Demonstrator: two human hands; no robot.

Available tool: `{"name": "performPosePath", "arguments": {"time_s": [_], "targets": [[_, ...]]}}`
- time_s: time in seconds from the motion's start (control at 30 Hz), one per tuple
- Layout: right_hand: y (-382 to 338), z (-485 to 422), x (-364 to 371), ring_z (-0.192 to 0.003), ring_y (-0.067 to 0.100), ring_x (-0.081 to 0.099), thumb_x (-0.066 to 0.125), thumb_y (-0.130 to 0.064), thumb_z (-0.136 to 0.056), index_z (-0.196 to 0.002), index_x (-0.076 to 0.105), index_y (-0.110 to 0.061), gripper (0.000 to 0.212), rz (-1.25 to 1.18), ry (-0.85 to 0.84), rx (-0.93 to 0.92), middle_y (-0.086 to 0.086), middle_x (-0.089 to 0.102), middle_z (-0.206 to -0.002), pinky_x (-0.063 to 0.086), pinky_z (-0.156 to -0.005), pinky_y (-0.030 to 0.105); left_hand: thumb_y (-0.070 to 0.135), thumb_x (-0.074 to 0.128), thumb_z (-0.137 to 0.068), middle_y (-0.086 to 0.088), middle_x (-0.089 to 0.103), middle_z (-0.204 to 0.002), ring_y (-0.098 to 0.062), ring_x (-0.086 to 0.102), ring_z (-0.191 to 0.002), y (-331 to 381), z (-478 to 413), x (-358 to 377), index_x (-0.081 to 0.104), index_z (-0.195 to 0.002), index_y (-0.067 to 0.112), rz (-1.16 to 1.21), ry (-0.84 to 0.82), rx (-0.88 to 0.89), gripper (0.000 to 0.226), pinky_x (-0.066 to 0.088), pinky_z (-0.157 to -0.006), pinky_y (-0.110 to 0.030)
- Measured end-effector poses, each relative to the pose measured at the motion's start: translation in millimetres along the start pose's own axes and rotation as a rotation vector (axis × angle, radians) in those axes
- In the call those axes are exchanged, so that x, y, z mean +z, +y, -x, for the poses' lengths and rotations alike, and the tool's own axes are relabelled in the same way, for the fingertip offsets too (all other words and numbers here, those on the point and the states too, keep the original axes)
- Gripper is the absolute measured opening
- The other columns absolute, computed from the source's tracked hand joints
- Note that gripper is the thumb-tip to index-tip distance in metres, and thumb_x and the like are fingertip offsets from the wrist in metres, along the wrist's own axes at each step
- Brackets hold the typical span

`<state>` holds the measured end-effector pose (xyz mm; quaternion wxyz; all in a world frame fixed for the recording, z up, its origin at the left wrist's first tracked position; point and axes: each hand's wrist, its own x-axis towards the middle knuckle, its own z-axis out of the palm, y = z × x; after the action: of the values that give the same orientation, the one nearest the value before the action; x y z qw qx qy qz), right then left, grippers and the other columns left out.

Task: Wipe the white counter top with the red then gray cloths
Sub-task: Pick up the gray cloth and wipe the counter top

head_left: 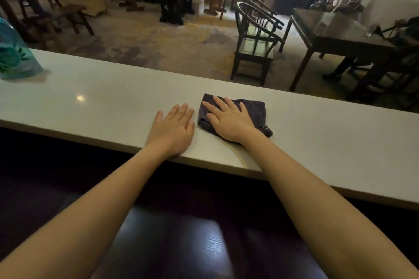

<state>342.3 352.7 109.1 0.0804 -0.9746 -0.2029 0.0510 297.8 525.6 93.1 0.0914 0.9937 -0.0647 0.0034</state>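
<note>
A dark gray cloth (pixel 254 111), folded into a rough square, lies on the white counter top (pixel 102 97) right of the middle. My right hand (pixel 226 120) rests flat on the cloth with the fingers spread, covering its near left part. My left hand (pixel 174 130) lies palm down on the bare counter just left of the cloth, fingers apart and holding nothing. No red cloth is in view.
A teal plastic bag (pixel 15 54) stands on the counter at the far left. Beyond the counter's far edge the floor drops away to dark wooden chairs (pixel 256 38) and a dark table (pixel 335 29). A dark lower surface (pixel 181 244) lies under my forearms.
</note>
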Motion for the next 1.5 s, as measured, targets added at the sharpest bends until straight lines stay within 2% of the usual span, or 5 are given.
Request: {"name": "performPosePath", "arguments": {"time_s": [0.17, 0.33, 0.7, 1.13, 1.5], "targets": [[13, 79, 7, -0.144, 0.018, -0.002, 0.011, -0.052, -0.093, -0.139, 0.007, -0.049, 0.047, -0.017, 0.034, -0.037, -0.01, 0.003, -0.158, -0.005, -0.115, 0.051, 0.042, 0.011, -0.094, 0.009, 0.002, -0.157, -0.009, 0.0, -0.144, -2, -3, 3, 0.007, -0.145, 0.029, -0.014, 0.012, -0.019, 0.054, -0.001, -0.116, -0.045], [54, 130, 1, -0.144, 0.015, -0.002, 0.012, -0.051, -0.094, -0.139, 0.006, -0.05, 0.046, 0.007, 0.046, 0.078, -0.012, 0.003, -0.157, -0.003, -0.116, 0.049, 0.042, 0.01, -0.093, 0.009, 0.001, -0.157, -0.009, 0.0, -0.144, -6, -5, 5, 0.007, -0.145, 0.029, -0.017, 0.006, -0.009, 0.054, -0.001, -0.116, -0.045], [143, 64, -26, -0.144, 0.022, 0.002, 0.015, -0.049, -0.095, -0.141, 0.009, -0.044, 0.047, -0.001, 0.014, 0.331, -0.006, 0.003, -0.158, -0.002, -0.115, 0.054, 0.042, 0.01, -0.093, 0.01, 0.001, -0.157, -0.007, -0.001, -0.143, -8, -7, 6, 0.007, -0.145, 0.029, -0.012, 0.016, -0.006, 0.054, -0.002, -0.115, -0.044], [28, -43, -6, -0.144, 0.028, -0.001, 0.011, -0.047, -0.094, -0.143, 0.01, -0.038, 0.05, -0.014, 0.033, 0.077, -0.002, 0.003, -0.158, -0.005, -0.112, 0.057, 0.043, 0.009, -0.094, 0.012, -0.002, -0.157, -0.005, -0.005, -0.142, -5, -2, 5, 0.003, -0.145, 0.03, -0.02, 0.008, -0.026, 0.053, -0.005, -0.115, -0.041], [-8, 6, 1, -0.145, 0.023, -0.003, 0.012, -0.047, -0.095, -0.142, 0.008, -0.042, 0.048, -0.016, 0.002, -0.025, -0.005, 0.002, -0.158, -0.007, -0.113, 0.053, 0.042, 0.009, -0.095, 0.006, -0.002, -0.158, -0.01, -0.003, -0.144, -1, -1, -5, 0.002, -0.146, 0.025, 0.007, -0.048, -0.008, 0.054, -0.003, -0.115, -0.044]]}}
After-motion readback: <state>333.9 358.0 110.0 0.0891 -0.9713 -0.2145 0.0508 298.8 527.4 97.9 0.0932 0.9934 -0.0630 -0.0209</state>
